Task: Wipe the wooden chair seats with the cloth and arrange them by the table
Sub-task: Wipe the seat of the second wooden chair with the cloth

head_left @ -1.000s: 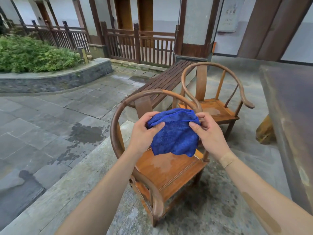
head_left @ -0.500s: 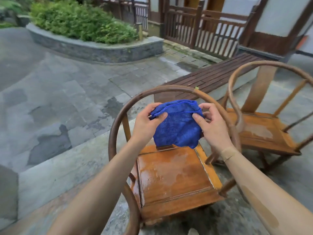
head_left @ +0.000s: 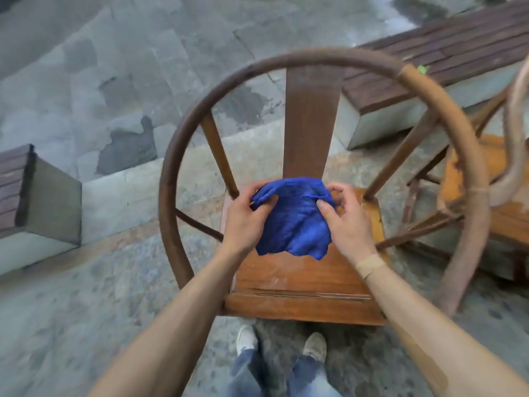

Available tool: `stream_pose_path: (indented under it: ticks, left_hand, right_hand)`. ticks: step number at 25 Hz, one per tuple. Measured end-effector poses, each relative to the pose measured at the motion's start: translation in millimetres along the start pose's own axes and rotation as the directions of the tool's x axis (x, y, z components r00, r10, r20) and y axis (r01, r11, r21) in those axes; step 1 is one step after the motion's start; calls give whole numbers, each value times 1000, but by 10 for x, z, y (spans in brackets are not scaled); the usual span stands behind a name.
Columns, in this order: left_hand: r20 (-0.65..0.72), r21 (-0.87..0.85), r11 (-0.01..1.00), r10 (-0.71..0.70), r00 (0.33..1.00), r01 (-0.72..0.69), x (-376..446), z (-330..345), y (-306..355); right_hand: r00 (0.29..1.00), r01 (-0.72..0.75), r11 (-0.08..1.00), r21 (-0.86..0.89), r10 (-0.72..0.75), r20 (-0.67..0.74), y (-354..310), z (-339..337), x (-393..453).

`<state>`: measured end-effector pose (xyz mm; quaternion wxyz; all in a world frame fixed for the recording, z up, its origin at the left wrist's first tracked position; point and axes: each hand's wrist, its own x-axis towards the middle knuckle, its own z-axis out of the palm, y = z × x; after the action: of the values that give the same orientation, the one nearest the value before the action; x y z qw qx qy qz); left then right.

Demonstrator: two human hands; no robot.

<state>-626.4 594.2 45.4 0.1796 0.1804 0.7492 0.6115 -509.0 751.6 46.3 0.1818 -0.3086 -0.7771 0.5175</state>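
I look straight down on a round-backed wooden chair; its orange-brown seat lies right below me, and the curved back rail arcs around it. Both hands hold a blue cloth just above the rear half of the seat. My left hand pinches the cloth's left top edge and my right hand pinches its right top edge. The cloth hangs bunched between them. A second wooden chair stands at the right, its seat partly cut off by the frame.
A dark slatted bench on a stone base runs behind the chairs at the upper right. Another bench end stands at the left. A stone step edge crosses behind the chair. My shoes touch the seat's front.
The view has tipped down from the courtyard until it looks straight down on the seat. Both hands still hold the cloth, now lower and close over the seat.
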Motion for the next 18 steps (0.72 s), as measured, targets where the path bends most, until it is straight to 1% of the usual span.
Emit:
stream_pose_path:
  ticks: [1, 3, 6, 8, 11, 13, 14, 15, 16, 17, 18]
  left_hand:
    - [-15, 14, 999, -35, 999, 36, -10, 100, -359]
    - [-26, 70, 988, -135, 990, 137, -165, 270, -1161]
    - [-13, 201, 940, -279, 960, 276, -549, 385, -2194]
    - [-15, 306, 895, -336, 942, 324, -739, 405, -2716]
    - [-44, 509, 797, -352, 935, 325, -752, 478, -3250]
    - [-51, 655, 705, -319, 946, 273, -730, 523, -3454]
    - [-67, 729, 649, -250, 966, 218, -752, 533, -3531]
    - [-60, 789, 599, -144, 988, 136, -803, 539, -3595]
    - [6, 834, 552, -40, 999, 17, -889, 551, -3648]
    - [136, 862, 487, 43, 990, -140, -1002, 576, -3721]
    - [288, 868, 396, 86, 954, -298, -1114, 617, -3787]
  right_hand:
    - [1000, -30, 999, -26, 30, 2, 348, 137, -5]
    - [990, -132, 986, -98, 137, 40, 1100, 464, -140]
    - [949, -252, 943, -216, 284, 134, 2075, 899, -496]
    - [922, -289, 920, -266, 342, 183, 2514, 1133, -687]
    - [910, -259, 895, -364, 352, 219, 2939, 1391, -757]
    - [922, -189, 838, -512, 331, 202, 3114, 1477, -703]
    - [952, -122, 802, -584, 261, 159, 3189, 1484, -664]
    - [982, -64, 772, -632, 163, 100, 3253, 1457, -601]
    - [997, -24, 750, -661, 67, 40, 3329, 1404, -506]
    - [1000, -1, 727, -687, -2, -4, 3434, 1331, -371]
    - [999, 5, 696, -718, -26, -19, 3543, 1235, -207]
